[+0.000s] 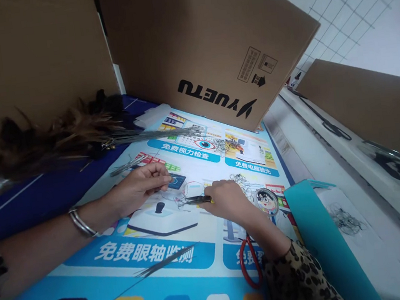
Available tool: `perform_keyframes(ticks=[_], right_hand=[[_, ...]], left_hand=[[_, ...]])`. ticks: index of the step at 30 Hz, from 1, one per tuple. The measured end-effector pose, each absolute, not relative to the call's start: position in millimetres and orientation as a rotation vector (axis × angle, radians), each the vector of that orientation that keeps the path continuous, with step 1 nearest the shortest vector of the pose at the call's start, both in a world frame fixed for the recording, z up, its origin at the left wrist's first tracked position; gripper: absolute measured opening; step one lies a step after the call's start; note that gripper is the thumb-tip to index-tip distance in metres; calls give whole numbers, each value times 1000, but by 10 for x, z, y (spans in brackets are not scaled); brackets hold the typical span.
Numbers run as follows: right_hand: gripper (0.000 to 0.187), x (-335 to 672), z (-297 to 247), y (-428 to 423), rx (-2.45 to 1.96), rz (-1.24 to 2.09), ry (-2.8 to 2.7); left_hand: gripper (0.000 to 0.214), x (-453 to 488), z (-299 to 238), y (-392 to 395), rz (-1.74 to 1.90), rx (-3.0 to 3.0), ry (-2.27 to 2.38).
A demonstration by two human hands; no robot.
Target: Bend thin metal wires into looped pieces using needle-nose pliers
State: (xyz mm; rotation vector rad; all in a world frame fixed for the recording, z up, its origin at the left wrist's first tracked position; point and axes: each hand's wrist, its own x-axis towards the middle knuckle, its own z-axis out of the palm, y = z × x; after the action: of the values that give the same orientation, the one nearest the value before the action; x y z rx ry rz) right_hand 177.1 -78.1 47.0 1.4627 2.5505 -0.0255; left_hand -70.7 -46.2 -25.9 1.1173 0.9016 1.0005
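Observation:
My left hand is closed in a pinch, with thin wire running from the fingertips towards the plier jaws. Wrapped round the handles of small dark-jawed pliers, my right hand points them left at the wire. Most of the handles are hidden in the palm. Red-handled scissors lie under my right forearm, their blades partly covered. A thin bundle of straight grey wires rests on the printed sheet nearer to me.
Brown feathers and a long wire bundle lie at the back left. Tangled wire scraps sit beyond my hands. A large cardboard box stands behind. On the right are a teal box and another wire tangle.

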Motion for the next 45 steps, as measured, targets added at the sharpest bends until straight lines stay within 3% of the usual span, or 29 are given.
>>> perform_keyframes(ticks=[7, 15, 27, 45], right_hand=[[37, 1773, 617, -838, 1505, -9, 2491], [29, 1732, 533, -797, 1495, 244, 2495], [30, 1663, 432, -841, 1411, 247, 2597], [17, 1502, 412, -917, 1301, 263, 2604]], left_hand=[[24, -721, -327, -447, 1043, 1031, 903], [22, -723, -252, -525, 967, 1081, 846], [21, -740, -272, -546, 958, 1044, 775], [19, -750, -293, -550, 912, 1160, 765]])
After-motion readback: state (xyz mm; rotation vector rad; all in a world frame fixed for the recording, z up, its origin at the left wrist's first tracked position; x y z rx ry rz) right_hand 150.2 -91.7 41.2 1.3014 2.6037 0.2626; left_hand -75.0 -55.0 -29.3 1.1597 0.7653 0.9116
